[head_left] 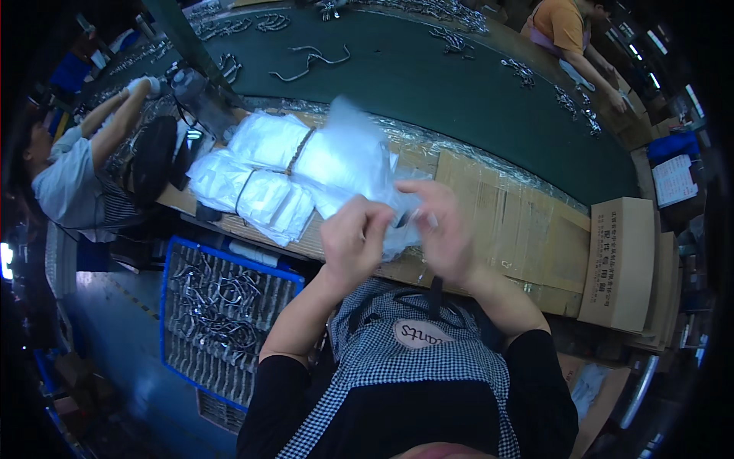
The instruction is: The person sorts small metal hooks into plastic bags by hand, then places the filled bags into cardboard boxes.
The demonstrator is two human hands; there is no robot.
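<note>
In front of my chest both hands are raised at the near edge of the cardboard-covered bench. My left hand (353, 239) is closed in a pinch at the rim of a thin clear plastic bag (401, 243). Close on its right is my right hand (443, 233), smeared by motion, its thumb and forefinger curved toward the bag; whether it grips the film I cannot tell. Behind my hands lie stacks of clear plastic bags (260, 141), one tied with a brown cord (300, 151) and another with a thin dark band (245, 193). A whitish sheet of film (348, 126) blurs above them.
Beyond the bench runs a green conveyor belt (397, 80) with bent metal pieces (313, 63). Flattened cardboard (505, 222) and an upright carton (619, 264) are at right. A blue-rimmed crate (164, 306) of metal parts stands lower left. Co-workers are at left (76, 180) and far right (562, 30).
</note>
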